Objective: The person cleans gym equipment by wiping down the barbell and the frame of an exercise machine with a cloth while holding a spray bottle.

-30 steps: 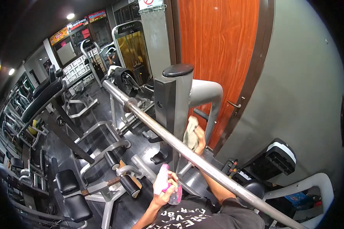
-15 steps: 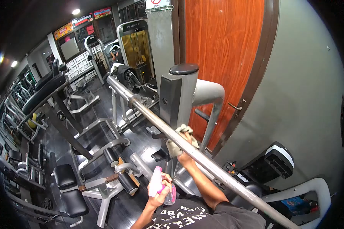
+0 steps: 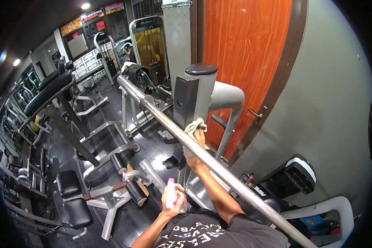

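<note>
My left hand [image 3: 177, 202] is wrapped round a spray bottle [image 3: 170, 194] with a white and pink head, held low in front of my shirt. A pale, crumpled cloth [image 3: 195, 125] is under the fingers of my right hand [image 3: 199, 138]. That hand reaches beneath the long metal barbell [image 3: 169, 124], and the cloth lies against the lower front of the grey rack upright [image 3: 203, 93]. The bar passes over my right wrist and hides part of it. A black cap tops the upright.
A wooden door [image 3: 244, 53] with a metal handle stands behind the rack. Left of me is a bench machine with black pads [image 3: 68, 184] and foam rollers [image 3: 136, 193]. A black and white step platform [image 3: 289, 177] leans by the grey wall. More gym machines stand further back.
My right hand and the cloth have moved up along the upright, from beside the bar to above it in view. The left hand still holds the bottle, now turned slightly.
</note>
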### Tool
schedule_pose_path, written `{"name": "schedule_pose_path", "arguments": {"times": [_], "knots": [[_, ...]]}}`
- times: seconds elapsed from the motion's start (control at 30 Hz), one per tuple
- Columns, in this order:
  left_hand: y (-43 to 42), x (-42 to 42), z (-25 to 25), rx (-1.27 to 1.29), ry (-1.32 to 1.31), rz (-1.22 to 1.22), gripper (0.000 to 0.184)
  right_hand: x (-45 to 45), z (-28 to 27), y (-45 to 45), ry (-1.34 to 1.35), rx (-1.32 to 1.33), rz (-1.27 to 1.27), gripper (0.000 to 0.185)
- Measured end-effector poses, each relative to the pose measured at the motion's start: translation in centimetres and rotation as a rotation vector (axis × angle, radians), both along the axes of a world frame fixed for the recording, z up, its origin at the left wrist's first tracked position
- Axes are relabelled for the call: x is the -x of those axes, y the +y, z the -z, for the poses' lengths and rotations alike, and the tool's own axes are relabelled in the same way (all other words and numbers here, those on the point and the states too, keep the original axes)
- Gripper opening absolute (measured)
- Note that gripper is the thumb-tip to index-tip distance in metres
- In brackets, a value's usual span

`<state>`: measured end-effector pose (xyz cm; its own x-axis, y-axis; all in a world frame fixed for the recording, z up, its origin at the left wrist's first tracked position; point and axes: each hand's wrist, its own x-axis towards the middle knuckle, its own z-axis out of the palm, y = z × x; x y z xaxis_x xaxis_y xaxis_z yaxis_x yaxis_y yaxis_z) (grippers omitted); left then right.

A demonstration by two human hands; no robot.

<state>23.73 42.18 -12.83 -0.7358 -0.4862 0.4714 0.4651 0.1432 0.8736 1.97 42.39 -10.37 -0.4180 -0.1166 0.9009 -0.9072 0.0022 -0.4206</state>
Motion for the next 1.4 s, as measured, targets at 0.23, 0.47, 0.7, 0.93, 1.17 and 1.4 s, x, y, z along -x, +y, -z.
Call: {"name": "schedule_pose_path", "arguments": {"times": [0.23, 0.47, 0.7, 0.93, 1.17, 1.4], "knots": [[0.6, 1.0, 0.9, -0.03, 0.011, -0.07, 0.04, -4.2, 9.4, 4.5, -0.158, -0.339, -0.137, 0.048], [0.8, 0.5, 0.7, -0.085, -0.007, -0.021, 0.043, -5.0, 1.6, 4.8, -0.718, 0.167, -0.414, 0.052], [0.8, -0.8, 0.9, -0.133, -0.016, -0.089, 0.045, -4.8, 7.5, 1.1, -0.21, -0.193, -0.075, 0.058], [0.8, -1.8, 0.6, -0.159, -0.003, -0.109, 0.042, -5.6, 16.4, 5.8, -1.021, -0.176, -0.254, 0.069], [1.5, -1.5, 0.4, -0.171, -0.008, -0.086, 0.044, -0.4, 2.5, 7.0, -1.106, 0.517, -0.673, 0.044], [0.9, -1.9, 1.2, -0.132, -0.025, -0.091, 0.046, 3.7, -8.3, 6.4, -0.935, 1.109, -1.105, 0.039]]}}
